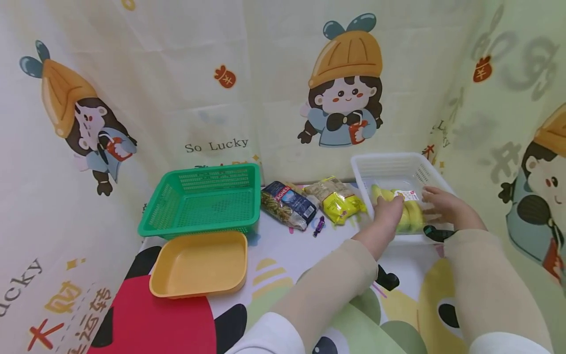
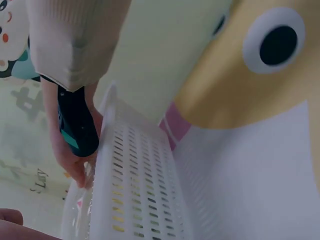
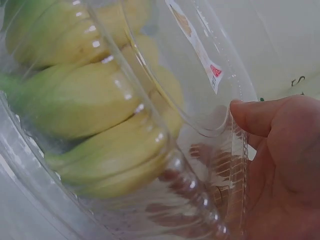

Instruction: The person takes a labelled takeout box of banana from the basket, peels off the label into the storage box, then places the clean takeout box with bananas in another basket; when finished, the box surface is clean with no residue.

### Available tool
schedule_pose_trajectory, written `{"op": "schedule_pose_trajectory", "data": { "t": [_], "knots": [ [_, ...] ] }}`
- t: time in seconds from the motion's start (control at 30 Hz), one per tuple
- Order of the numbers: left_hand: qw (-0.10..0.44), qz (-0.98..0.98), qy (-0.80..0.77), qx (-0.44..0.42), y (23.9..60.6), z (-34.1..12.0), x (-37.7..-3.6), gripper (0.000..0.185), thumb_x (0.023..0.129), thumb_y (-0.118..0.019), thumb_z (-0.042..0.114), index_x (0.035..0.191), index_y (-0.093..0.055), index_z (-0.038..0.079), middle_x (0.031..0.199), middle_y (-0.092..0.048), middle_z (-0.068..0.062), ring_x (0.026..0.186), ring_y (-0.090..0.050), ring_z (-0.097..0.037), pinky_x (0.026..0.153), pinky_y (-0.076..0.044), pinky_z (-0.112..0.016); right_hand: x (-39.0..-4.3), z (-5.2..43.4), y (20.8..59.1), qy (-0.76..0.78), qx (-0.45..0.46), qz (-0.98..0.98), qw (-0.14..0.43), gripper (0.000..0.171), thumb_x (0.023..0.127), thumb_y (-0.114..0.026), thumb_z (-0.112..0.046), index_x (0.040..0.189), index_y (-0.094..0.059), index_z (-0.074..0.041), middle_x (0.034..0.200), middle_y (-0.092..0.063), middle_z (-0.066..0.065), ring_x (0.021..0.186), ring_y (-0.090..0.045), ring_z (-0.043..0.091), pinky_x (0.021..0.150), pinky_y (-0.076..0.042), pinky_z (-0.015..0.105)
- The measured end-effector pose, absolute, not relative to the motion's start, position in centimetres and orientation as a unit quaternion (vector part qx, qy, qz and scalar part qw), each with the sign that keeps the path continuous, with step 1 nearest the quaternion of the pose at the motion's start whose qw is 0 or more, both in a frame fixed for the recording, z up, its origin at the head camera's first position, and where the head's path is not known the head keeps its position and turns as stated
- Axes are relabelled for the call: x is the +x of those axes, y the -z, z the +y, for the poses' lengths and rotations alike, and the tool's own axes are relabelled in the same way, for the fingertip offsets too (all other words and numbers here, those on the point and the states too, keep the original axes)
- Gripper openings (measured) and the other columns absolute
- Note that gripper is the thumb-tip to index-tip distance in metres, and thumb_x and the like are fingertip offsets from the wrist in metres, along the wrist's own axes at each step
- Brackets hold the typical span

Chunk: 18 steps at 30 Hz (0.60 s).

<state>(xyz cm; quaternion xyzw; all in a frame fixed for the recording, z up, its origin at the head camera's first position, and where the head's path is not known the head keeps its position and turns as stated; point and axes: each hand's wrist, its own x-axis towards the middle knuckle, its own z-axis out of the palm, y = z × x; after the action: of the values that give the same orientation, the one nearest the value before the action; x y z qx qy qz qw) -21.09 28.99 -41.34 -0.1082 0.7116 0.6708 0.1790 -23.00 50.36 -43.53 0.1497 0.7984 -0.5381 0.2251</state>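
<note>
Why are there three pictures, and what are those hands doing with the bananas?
A person wears three cameras: one on the head, one on each wrist. The big picture looks down from the head. The left hand and the right hand both hold a clear box of bananas inside a white basket. The right wrist picture shows the bananas very close, with fingers on the clear plastic. The left wrist picture looks along the white basket's side, with the right hand reaching in from beyond it. Also on the table are a green basket, a yellow tray, a dark pasta bag, a yellow packet and a small purple sweet.
</note>
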Motion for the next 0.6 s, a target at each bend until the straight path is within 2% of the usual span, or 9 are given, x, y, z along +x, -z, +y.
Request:
{"op": "schedule_pose_trajectory", "data": {
  "t": [0.07, 0.17, 0.3, 0.43, 0.6],
  "knots": [
    [0.184, 0.692, -0.687, -0.125, 41.6, 29.2, -21.2, 0.081, 0.081, -0.062, 0.034, 0.152, -0.036, 0.007, 0.158, -0.032, -0.019, 0.146, -0.033, -0.033, 0.12, -0.029, -0.045, -23.0, 50.4, 43.6, 0.539, 0.157, 0.795, 0.228, 0.068, 0.106, -0.017, -0.046, 0.152, 0.025, -0.02, 0.16, 0.011, 0.032, 0.144, -0.011, 0.058, 0.113, -0.029, 0.065],
    [0.183, 0.665, -0.71, -0.144, 41.7, 29.5, -21.3, 0.079, 0.079, -0.065, 0.028, 0.148, -0.038, 0.0, 0.154, -0.038, -0.02, 0.142, -0.038, -0.035, 0.118, -0.031, -0.047, -22.9, 50.5, 43.6, 0.542, 0.158, 0.792, 0.231, 0.067, 0.106, -0.016, -0.046, 0.152, 0.026, -0.02, 0.159, 0.013, 0.032, 0.143, -0.01, 0.059, 0.113, -0.027, 0.067],
    [0.192, 0.657, -0.715, -0.145, 41.8, 29.5, -21.5, 0.073, 0.079, -0.067, 0.026, 0.141, -0.045, -0.005, 0.148, -0.046, -0.018, 0.137, -0.044, -0.035, 0.116, -0.035, -0.047, -22.9, 50.5, 43.7, 0.546, 0.159, 0.791, 0.225, 0.066, 0.107, -0.016, -0.044, 0.153, 0.024, -0.019, 0.16, 0.011, 0.032, 0.143, -0.012, 0.059, 0.11, -0.033, 0.067],
    [0.212, 0.657, -0.712, -0.124, 41.9, 29.0, -21.6, 0.07, 0.08, -0.067, 0.027, 0.14, -0.049, -0.003, 0.149, -0.048, -0.014, 0.138, -0.042, -0.033, 0.114, -0.037, -0.049, -22.9, 50.3, 43.2, 0.545, 0.16, 0.796, 0.208, 0.067, 0.106, -0.017, -0.046, 0.154, 0.02, -0.019, 0.16, 0.005, 0.033, 0.143, -0.014, 0.059, 0.105, -0.042, 0.064],
    [0.236, 0.657, -0.712, -0.075, 41.3, 28.2, -22.0, 0.072, 0.081, -0.067, 0.028, 0.144, -0.047, 0.002, 0.153, -0.044, -0.008, 0.143, -0.038, -0.028, 0.118, -0.034, -0.045, -23.0, 50.1, 41.5, 0.521, 0.149, 0.82, 0.185, 0.071, 0.105, -0.018, -0.05, 0.155, 0.017, -0.016, 0.159, 0.0, 0.035, 0.142, -0.018, 0.059, 0.104, -0.042, 0.065]
  ]
}}
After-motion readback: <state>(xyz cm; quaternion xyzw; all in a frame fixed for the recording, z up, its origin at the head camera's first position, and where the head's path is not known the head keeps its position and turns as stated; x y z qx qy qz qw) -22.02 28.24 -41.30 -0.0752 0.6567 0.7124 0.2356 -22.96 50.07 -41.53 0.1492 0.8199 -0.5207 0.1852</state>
